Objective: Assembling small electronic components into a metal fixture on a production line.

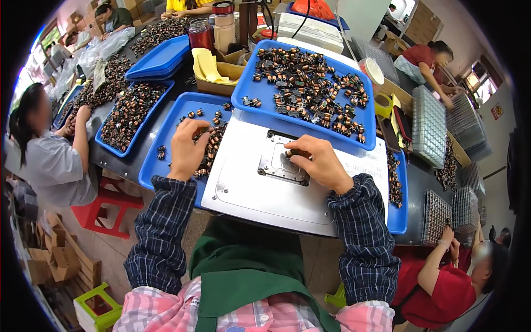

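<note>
My right hand (321,163) is closed in a pinch over the metal fixture plate (271,157) set into a silver machine top (249,196). Between its thumb and forefinger sits a small copper-wound coil (290,154), partly covered by the fingers. To the left, my left hand (187,149) hovers at the edge of a blue tray (152,160) holding loose coils (213,146). Its thumb and forefinger are drawn together, and anything between them is too small to make out. Beyond the fixture, a larger blue tray (247,105) heaped with coils rests on the machine's back part.
Another blue tray (402,213) stands right of the machine, and a coil-filled tray (102,135) on the left. A cardboard box (221,87) with yellow sheets and a red jar (200,34) stand behind. Co-workers (52,160) sit on both sides; clear plastic racks (436,127) line the right.
</note>
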